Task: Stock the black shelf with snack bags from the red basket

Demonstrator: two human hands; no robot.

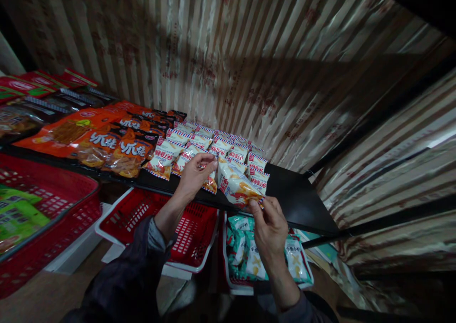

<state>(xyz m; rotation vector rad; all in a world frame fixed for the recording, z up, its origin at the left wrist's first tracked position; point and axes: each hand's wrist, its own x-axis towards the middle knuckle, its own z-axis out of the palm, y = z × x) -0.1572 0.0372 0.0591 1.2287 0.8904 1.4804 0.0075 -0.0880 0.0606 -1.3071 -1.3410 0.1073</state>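
Observation:
My right hand (269, 223) pinches the lower right corner of a white and yellow snack bag (235, 183), which is tilted above the front edge of the black shelf (302, 197). At the bag's upper left corner, the thumb and forefinger of my left hand (195, 173) are closed. Just behind both hands, rows of similar small white snack bags (166, 154) with red lettering and striped edges stand on the shelf. One of them shows partly beneath my left fingers.
Orange snack packets (131, 147) lie left on the shelf. Below are a red basket (183, 235), a basket of teal packets (254, 256), and another red basket (80, 190) with green packets. Striped sheeting (228, 76) hangs behind; a dark metal bar (356, 128) slants at right.

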